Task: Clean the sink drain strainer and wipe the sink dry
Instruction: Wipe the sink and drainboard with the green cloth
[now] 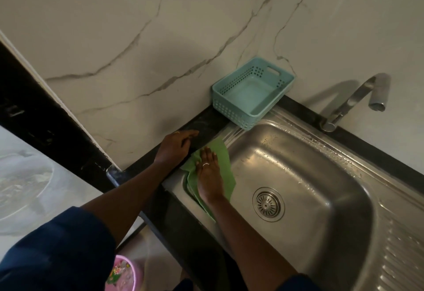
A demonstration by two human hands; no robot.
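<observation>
A steel sink (305, 176) fills the right half of the head view, with water drops on its rim and walls. The round slotted drain strainer (268, 204) sits in the basin floor. A green cloth (223, 157) is spread over the sink's left rim and hangs down the inner wall. My right hand (210, 176) lies flat on the cloth with its fingers stretched out. My left hand (175, 146) rests palm down on the black counter (202, 122) just left of the cloth, holding nothing.
A teal perforated plastic basket (251, 92) stands on the counter at the sink's back left corner, against the marble wall. A steel tap (358, 97) rises behind the sink. A ribbed draining board (403, 256) is at the right. A pink container (124, 272) stands on the floor below.
</observation>
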